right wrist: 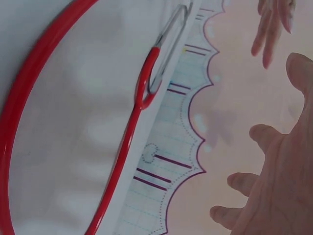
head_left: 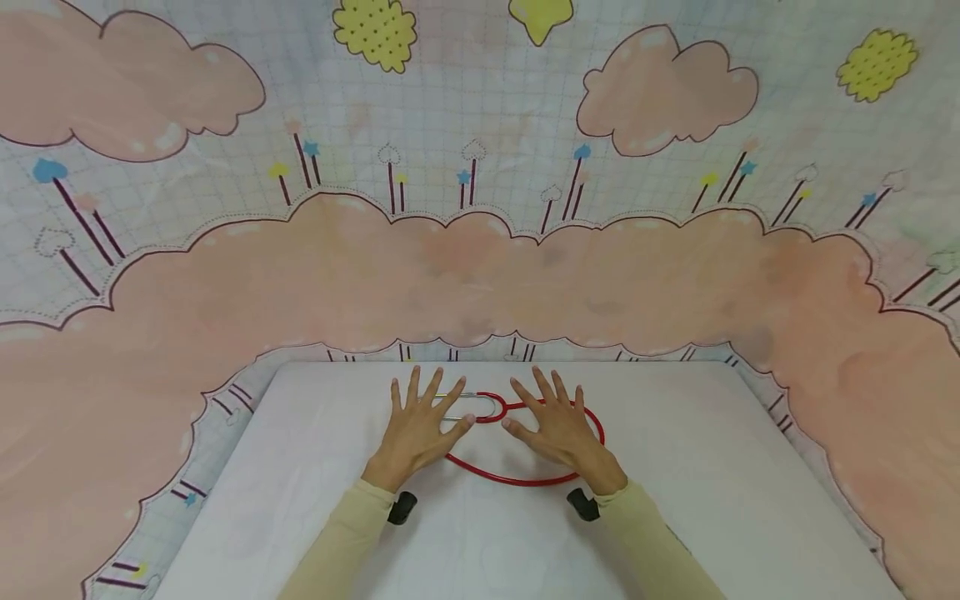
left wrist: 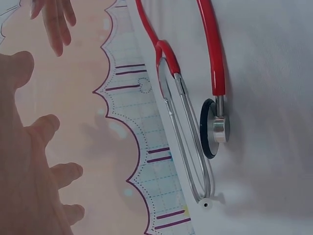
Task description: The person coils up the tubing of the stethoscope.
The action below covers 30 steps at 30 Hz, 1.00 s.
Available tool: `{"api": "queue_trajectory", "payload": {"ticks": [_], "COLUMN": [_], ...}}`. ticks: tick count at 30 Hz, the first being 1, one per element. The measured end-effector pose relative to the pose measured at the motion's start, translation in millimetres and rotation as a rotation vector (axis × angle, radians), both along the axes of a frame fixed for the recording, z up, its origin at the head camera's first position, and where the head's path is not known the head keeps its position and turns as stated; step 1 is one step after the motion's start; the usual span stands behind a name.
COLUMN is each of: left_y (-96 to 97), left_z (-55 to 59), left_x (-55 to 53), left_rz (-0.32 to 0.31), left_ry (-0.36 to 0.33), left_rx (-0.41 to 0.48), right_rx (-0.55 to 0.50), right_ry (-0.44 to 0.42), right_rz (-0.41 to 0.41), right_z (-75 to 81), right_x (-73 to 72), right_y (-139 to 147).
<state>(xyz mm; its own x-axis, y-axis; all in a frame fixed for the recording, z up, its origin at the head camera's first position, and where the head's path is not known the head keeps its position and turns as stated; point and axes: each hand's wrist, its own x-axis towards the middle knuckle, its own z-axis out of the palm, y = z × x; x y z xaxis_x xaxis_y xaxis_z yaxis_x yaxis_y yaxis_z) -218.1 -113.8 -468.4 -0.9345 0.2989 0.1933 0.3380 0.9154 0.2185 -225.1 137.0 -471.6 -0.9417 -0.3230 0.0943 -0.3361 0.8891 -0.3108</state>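
A red stethoscope (head_left: 517, 482) lies on the white table, its tube curving in a loop toward the near side. In the left wrist view its round chest piece (left wrist: 221, 129) and metal ear tubes (left wrist: 188, 142) show; in the head view the left hand covers the chest piece. My left hand (head_left: 417, 429) is held over the stethoscope's left part, fingers spread. Over the right part of the loop is my right hand (head_left: 561, 429), its fingers spread too. Neither hand grips anything, and both wrist views show the hands apart from the stethoscope.
The white table (head_left: 247, 500) extends around the stethoscope on all sides. Behind it hangs a cloth backdrop (head_left: 480, 275) with printed clouds and stars. A dark wrist device (head_left: 402, 507) sits under the left wrist, and another (head_left: 582, 504) under the right.
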Motion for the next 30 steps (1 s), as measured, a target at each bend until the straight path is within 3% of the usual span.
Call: {"api": "queue_trajectory", "payload": {"ticks": [11, 19, 30], "left_y": [-3.1, -4.9, 2.0], "left_z": [-13.8, -24.0, -30.8], "left_x": [-19.0, -28.1, -42.7], "left_rz": [0.006, 0.014, 0.027], "left_ry": [-0.064, -0.157, -0.214], "left_rx": [-0.001, 0.008, 0.064], "right_rx": [0.033, 0.070, 0.052], "right_ry": [-0.083, -0.151, -0.216], "right_rz": [-0.040, -0.045, -0.093], "right_z": [-15.1, -31.0, -40.1], "right_x": [-26.2, -33.8, -44.5], "right_y": [3, 3, 6]}}
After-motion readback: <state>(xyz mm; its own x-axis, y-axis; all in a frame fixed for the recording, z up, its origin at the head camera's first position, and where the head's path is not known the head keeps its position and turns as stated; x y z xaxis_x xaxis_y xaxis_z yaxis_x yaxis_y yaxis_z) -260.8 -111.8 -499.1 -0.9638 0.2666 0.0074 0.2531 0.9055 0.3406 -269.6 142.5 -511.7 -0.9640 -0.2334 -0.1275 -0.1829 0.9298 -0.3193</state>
